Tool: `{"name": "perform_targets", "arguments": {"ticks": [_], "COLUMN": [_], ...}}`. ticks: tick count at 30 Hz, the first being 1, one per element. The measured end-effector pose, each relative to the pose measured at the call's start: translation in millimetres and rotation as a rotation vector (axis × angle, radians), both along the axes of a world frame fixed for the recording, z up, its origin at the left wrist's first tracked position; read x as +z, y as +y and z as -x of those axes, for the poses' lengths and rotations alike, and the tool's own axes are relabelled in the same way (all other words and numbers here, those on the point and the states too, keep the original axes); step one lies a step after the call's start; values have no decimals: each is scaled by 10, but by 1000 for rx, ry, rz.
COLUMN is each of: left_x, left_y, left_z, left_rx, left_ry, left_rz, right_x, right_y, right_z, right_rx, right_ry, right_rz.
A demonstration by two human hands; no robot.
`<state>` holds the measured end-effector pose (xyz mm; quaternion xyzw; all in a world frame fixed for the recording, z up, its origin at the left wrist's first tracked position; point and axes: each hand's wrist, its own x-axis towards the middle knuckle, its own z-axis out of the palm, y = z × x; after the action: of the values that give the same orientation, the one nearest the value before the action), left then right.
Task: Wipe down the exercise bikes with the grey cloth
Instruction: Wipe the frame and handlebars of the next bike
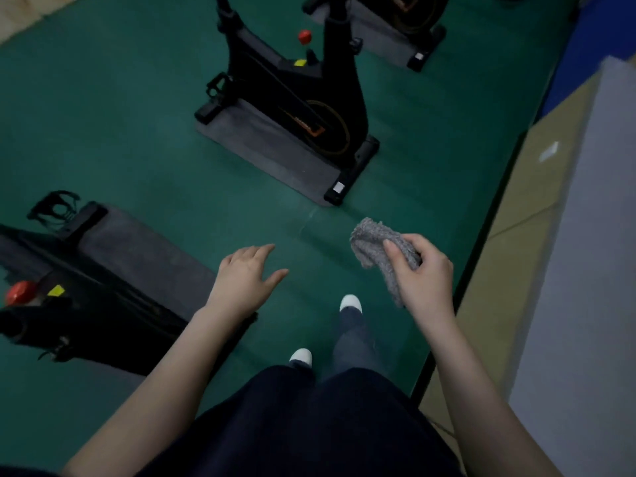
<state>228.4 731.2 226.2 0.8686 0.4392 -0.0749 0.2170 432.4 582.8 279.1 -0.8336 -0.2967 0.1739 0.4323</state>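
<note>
My right hand [421,273] grips the fluffy grey cloth [373,247], bunched, with one end hanging down below my fingers. My left hand [246,275] hovers over the floor with straight, relaxed fingers and holds nothing. A black exercise bike [292,94] with a red knob stands ahead on a grey mat. A second black bike [79,304], also with a red knob, stands close at my lower left. A third bike [406,18] is partly in view at the top. Neither hand touches a bike.
The floor [120,132] is green. Grey mats [275,149] lie under the bikes. A black edge strip [488,228] runs along the right, with a tan floor and a pale wall [592,270] beyond it. My white shoes [351,302] and dark clothes show below.
</note>
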Motion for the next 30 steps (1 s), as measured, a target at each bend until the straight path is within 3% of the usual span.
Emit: {"name": "perform_targets", "arguments": {"ticks": [9,16,22,30], "left_x": [-52,83,93,33], "left_y": [661,1075,1351,2164], "left_z": [-567,-1102,-1011,-667], "left_rx": [347,521,711,868], "left_ry": [15,-48,-21,-57], "left_rz": [-8,-62,-48,-63], "right_x": [-14,6,14,4], "right_y": [1401,2287,3046,4185], "right_z": [-936,-1586,-1557,-919], "right_rx": [380,505,677,927], "right_ry": [-27,-8,13,-24], "right_rz": [-28,-45,-58,-98]}}
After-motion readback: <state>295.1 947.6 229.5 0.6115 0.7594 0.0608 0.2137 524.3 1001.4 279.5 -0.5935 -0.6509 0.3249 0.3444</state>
